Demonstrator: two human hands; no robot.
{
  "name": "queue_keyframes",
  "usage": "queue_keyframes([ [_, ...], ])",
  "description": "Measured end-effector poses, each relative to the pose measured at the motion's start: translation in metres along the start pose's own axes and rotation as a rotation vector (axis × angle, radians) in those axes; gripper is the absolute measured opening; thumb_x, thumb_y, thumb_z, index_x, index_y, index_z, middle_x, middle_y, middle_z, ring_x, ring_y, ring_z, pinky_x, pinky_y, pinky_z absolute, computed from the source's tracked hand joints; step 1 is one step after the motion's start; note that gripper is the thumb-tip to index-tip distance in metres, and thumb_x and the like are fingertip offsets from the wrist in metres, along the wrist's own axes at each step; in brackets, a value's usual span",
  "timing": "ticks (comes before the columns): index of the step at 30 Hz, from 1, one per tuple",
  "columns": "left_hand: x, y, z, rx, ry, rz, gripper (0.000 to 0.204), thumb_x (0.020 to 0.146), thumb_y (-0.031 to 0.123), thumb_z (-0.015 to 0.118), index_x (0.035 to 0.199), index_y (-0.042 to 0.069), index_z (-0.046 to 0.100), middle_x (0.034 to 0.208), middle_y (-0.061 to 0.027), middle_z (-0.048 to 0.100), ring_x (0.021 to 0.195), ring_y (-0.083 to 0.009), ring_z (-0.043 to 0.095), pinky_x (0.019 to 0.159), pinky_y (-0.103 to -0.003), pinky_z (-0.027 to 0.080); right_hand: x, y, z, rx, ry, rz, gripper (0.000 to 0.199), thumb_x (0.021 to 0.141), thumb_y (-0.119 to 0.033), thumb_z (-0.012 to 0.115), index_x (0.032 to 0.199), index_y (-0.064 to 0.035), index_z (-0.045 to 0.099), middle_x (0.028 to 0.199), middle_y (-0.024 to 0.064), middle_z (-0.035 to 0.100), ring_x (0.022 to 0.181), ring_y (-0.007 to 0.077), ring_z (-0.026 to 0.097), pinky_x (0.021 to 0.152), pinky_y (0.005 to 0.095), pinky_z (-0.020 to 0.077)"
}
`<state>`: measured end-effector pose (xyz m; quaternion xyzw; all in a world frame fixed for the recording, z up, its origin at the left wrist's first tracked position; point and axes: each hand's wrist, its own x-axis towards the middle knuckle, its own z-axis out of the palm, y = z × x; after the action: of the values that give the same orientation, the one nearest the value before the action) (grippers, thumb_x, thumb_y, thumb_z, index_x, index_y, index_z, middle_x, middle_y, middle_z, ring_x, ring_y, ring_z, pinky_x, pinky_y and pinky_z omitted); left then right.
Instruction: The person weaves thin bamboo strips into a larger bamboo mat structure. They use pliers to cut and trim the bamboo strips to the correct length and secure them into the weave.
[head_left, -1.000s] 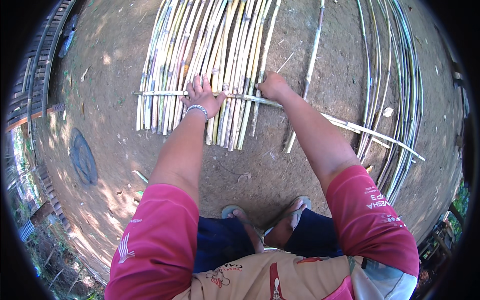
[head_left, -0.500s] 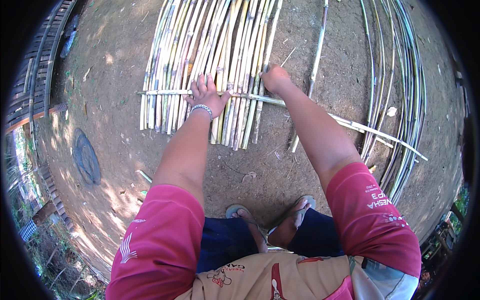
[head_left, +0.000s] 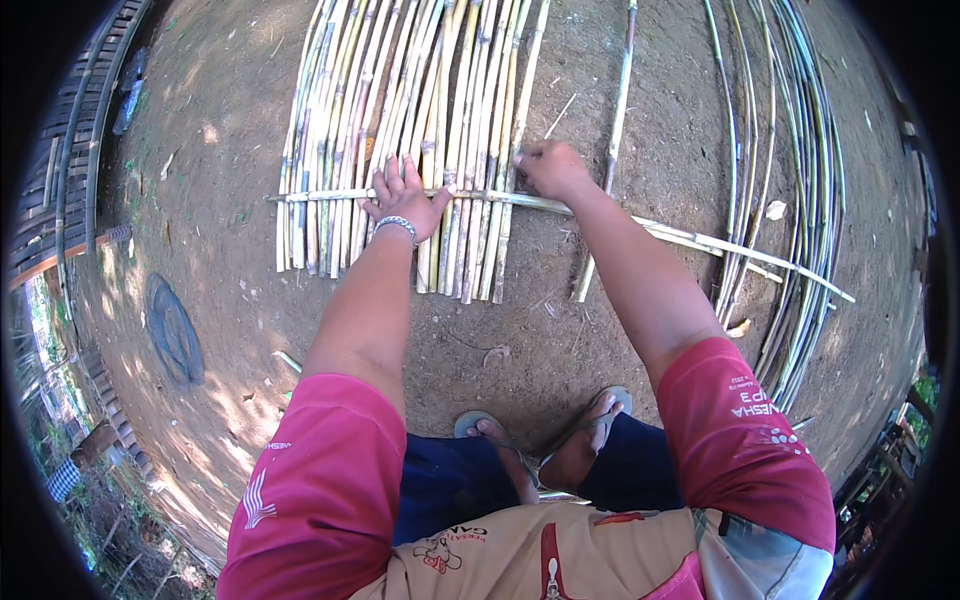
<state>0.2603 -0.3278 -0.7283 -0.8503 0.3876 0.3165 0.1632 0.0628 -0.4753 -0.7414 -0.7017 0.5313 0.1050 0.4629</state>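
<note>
Many thin bamboo poles [head_left: 372, 100] lie side by side on the ground, running away from me. One long pale crosswise pole [head_left: 700, 238] rests over their near ends and stretches far to the right. My left hand [head_left: 404, 204], a bracelet at its wrist, lies with fingers spread on the row and the crosswise pole. Just beyond the crosswise pole, my right hand [head_left: 556, 170] has its fingers curled at the rightmost bamboo pole [head_left: 530, 78] of the row. Its fingertips meet that pole's side; the grip is partly hidden.
A single pole [head_left: 617, 110] lies apart, right of the row. Farther right is a bundle of slender green poles [head_left: 822, 190]. A dark coil [head_left: 173, 330] lies on the dirt at left, near a slatted bamboo structure [head_left: 70, 150]. My sandalled feet [head_left: 490, 428] stand close below.
The rightmost pole of the row has shifted left, closer against its neighbours, with my right hand at it. My left hand stays spread on the row. The whole view has shifted slightly.
</note>
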Motion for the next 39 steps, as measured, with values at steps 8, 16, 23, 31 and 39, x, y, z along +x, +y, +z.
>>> queue_keyframes([
  [8, 0.001, 0.003, 0.003, -0.025, 0.047, -0.004, 0.094, 0.098, 0.065, 0.044, 0.164, 0.014, 0.001, 0.171, -0.0109, -0.007, 0.157, -0.0359, -0.006, 0.120, -0.067, 0.004, -0.032, 0.083, -0.046, -0.060, 0.418, 0.228, 0.054, 0.090, -0.032, 0.073, 0.132, -0.0031, 0.055, 0.115, 0.0224, 0.069, 0.113, 0.0359, 0.066, 0.097, 0.0455, 0.0509],
  [16, -0.001, 0.002, -0.002, -0.001, 0.014, 0.003, 0.094, 0.099, 0.064, 0.043, 0.164, 0.011, -0.001, 0.170, -0.0144, -0.009, 0.156, -0.0379, -0.008, 0.120, -0.068, 0.005, -0.011, -0.003, 0.007, -0.092, 0.192, 0.092, 0.047, 0.096, -0.024, 0.066, 0.132, 0.0029, 0.053, 0.124, 0.0253, 0.065, 0.121, 0.0383, 0.062, 0.106, 0.0447, 0.0484],
  [23, -0.005, -0.001, -0.005, -0.022, -0.003, 0.011, 0.093, 0.099, 0.062, 0.043, 0.164, 0.011, -0.002, 0.170, -0.0141, -0.010, 0.156, -0.0382, -0.008, 0.120, -0.068, 0.005, -0.024, -0.011, 0.009, -0.086, 0.137, 0.024, 0.047, 0.095, -0.021, 0.065, 0.132, 0.0055, 0.050, 0.127, 0.0284, 0.062, 0.123, 0.0399, 0.060, 0.107, 0.0453, 0.0469],
  [31, -0.003, 0.001, -0.001, -0.015, 0.037, 0.002, 0.091, 0.100, 0.064, 0.041, 0.164, 0.011, 0.002, 0.171, -0.0135, -0.008, 0.156, -0.0369, -0.008, 0.121, -0.067, 0.004, -0.029, -0.002, 0.000, -0.022, 0.064, 0.024, 0.050, 0.097, -0.028, 0.064, 0.134, 0.0036, 0.050, 0.137, 0.0279, 0.057, 0.131, 0.0402, 0.054, 0.110, 0.0459, 0.0438],
  [39, 0.009, -0.002, 0.013, 0.020, 0.082, -0.014, 0.096, 0.098, 0.066, 0.045, 0.164, 0.012, 0.002, 0.171, -0.0126, -0.007, 0.156, -0.0378, -0.007, 0.118, -0.071, 0.005, -0.093, 0.094, -0.026, 0.163, 0.696, -0.140, 0.040, 0.095, -0.025, 0.065, 0.129, -0.0038, 0.057, 0.125, 0.0195, 0.060, 0.121, 0.0347, 0.056, 0.107, 0.0468, 0.0427],
])
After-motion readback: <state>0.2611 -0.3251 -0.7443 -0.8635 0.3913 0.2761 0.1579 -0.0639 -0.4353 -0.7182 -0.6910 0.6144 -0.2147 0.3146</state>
